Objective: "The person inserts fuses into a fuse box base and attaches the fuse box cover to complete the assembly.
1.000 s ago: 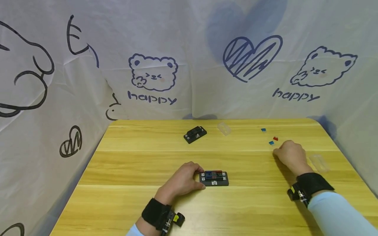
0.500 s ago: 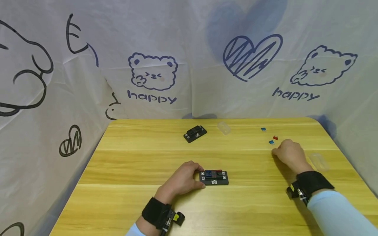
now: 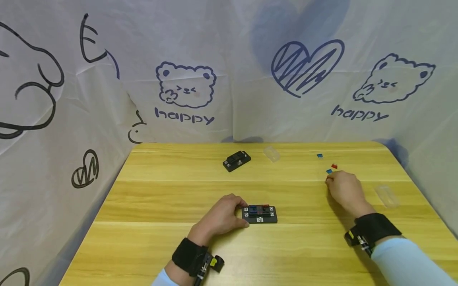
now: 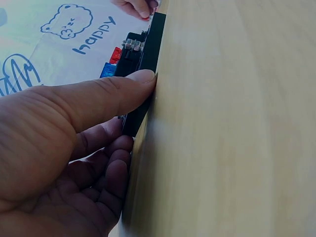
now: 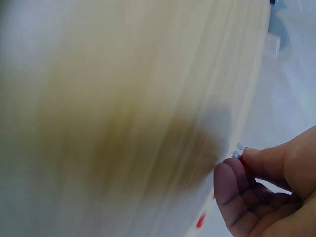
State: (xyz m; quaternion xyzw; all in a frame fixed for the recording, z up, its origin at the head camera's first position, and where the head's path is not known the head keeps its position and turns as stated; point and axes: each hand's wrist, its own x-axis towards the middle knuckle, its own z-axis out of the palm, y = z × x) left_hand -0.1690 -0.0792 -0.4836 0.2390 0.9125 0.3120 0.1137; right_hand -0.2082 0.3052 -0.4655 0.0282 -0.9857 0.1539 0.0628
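Condition: in my judgement, part done. A black rectangular plastic fuse block with metal screw terminals [image 3: 259,214] lies on the wood-grain tabletop [image 3: 143,202], its left end pinched between thumb and fingers of the left hand [image 3: 222,214]. Seated blue and red plastic inserts [image 4: 108,70] show along its top — their exact number cannot be counted from these views.

The right hand [image 3: 346,190] pinches a small red plastic fuse with metal prongs [image 5: 245,163] between thumb and fingers, well apart from the block and so not yet fitted.

Outstanding, as judged: two loose blue fuses [image 3: 320,156] and one loose red fuse [image 3: 334,166] lie near that hand; a second black fuse block [image 3: 236,161] shows no coloured inserts; two clear plastic covers [image 3: 387,196] lie off the blocks — neither fitted.
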